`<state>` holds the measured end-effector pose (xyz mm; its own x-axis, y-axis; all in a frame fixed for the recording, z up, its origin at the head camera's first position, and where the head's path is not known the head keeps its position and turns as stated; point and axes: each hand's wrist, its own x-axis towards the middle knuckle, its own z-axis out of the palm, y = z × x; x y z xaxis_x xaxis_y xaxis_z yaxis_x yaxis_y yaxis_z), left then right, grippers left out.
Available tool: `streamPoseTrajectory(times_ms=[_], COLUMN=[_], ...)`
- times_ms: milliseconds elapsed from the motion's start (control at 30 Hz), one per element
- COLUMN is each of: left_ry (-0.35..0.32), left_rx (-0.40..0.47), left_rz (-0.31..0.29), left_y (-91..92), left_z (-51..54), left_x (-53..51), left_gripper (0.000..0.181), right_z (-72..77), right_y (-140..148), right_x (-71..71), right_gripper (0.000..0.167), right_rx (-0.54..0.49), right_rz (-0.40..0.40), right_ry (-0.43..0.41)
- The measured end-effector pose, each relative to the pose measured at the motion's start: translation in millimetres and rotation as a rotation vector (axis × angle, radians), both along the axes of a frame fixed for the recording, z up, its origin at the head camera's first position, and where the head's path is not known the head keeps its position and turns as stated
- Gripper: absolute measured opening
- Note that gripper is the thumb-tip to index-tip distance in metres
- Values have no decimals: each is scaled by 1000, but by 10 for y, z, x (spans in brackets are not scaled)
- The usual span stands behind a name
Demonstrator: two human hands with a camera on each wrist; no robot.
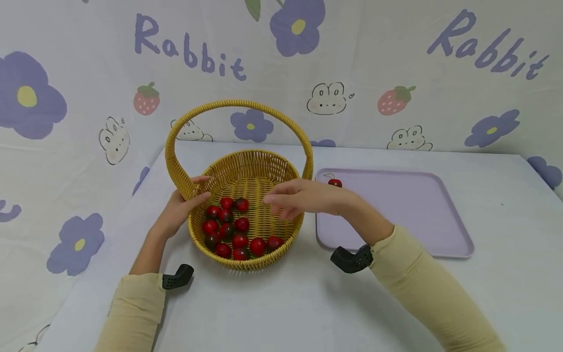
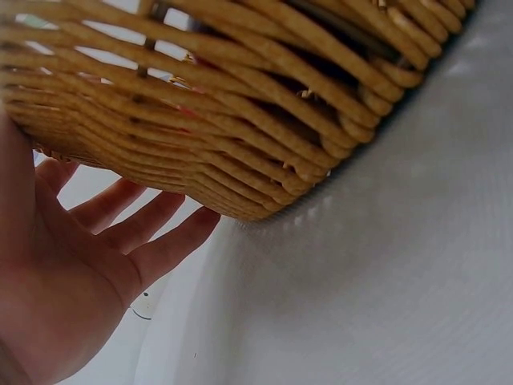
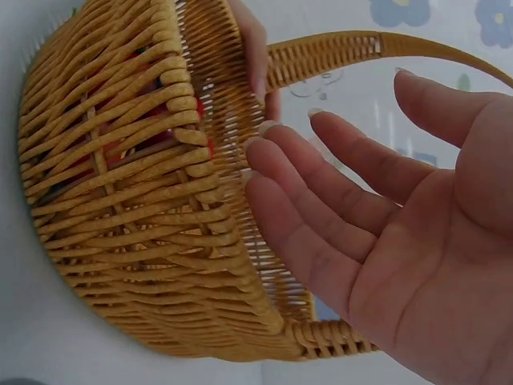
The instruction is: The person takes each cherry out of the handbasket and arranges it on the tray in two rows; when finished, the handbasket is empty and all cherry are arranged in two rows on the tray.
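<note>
A yellow wicker basket (image 1: 246, 264) with a tall arched handle stands on the table. Dark red cherries (image 1: 240, 239), several of them, lie in the near left part of its floor. My left hand (image 1: 180, 208) holds the basket's left side by the handle's foot, thumb over the rim; in the left wrist view its other fingers (image 2: 172, 245) rest against the outer wall. Above the basket's right side hovers my right hand (image 1: 303, 196). In the right wrist view its fingers (image 3: 309, 241) are relaxed and apart, with nothing in them.
To the right lies a pale purple tray (image 1: 396, 210) with a low rim. A single cherry (image 1: 335, 182) with a stem sits at its far left corner, partly behind my right hand. Behind the white table (image 1: 281, 313) hangs a printed cloth (image 1: 360, 58).
</note>
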<state>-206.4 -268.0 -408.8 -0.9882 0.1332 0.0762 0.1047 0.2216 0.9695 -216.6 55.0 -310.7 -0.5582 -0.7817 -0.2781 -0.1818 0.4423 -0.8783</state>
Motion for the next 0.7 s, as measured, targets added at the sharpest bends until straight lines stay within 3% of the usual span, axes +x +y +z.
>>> streamPoseTrajectory(times_ms=[167, 400, 700], left_ry=[1, 10, 3], left_rx=[0, 0, 4], left_rz=[1, -2, -1], left_y=[5, -1, 1], left_z=[13, 10, 9], left_x=[4, 1, 5], left_gripper=[50, 50, 50], right_z=[-111, -209, -265], right_y=[-134, -277, -446], right_x=[-94, -153, -138], right_gripper=[37, 41, 40], right_rx=[45, 144, 377], right_rz=[17, 17, 163], right_ry=[6, 77, 211])
